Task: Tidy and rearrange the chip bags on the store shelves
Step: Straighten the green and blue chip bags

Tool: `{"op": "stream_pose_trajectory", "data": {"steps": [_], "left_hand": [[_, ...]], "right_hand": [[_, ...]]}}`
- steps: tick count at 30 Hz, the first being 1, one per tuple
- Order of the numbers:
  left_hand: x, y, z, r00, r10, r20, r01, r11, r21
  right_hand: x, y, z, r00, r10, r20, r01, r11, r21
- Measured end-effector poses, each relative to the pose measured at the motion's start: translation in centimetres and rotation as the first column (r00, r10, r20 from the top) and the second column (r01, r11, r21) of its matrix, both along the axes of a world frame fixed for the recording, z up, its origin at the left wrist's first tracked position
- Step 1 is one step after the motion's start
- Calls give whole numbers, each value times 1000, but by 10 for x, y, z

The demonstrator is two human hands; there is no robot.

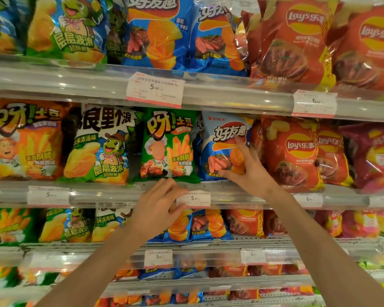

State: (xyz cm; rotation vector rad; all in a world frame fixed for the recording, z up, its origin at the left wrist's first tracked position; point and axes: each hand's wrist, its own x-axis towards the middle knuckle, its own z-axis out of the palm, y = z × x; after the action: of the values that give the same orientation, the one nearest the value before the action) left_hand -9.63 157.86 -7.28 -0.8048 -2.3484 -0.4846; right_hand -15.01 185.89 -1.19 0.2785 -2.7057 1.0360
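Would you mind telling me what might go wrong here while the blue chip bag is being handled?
The right hand presses spread fingers on the glossy blue chip bag without a closed grip, so it may slide or tip forward. The neighbouring green chip bag sits close and could be nudged askew. The left hand touches the white price tag, which might get dislodged.

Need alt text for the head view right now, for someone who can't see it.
The right hand presses spread fingers on a blue chip bag on the middle shelf, while the left hand hovers by the price tag below it.
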Motion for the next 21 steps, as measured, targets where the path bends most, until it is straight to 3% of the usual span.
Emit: {"op": "stream_pose_trajectory", "data": {"steps": [5,21], "left_hand": [[0,-1,-1,1000,-9,-14,9,1000,-7],[-4,-2,-8,1000,-27,-11,28,999,45]], "right_hand": [[6,-5,0,999,-15,50,8,990,139],[6,-9,-9,1000,-10,-23,12,996,93]]}}
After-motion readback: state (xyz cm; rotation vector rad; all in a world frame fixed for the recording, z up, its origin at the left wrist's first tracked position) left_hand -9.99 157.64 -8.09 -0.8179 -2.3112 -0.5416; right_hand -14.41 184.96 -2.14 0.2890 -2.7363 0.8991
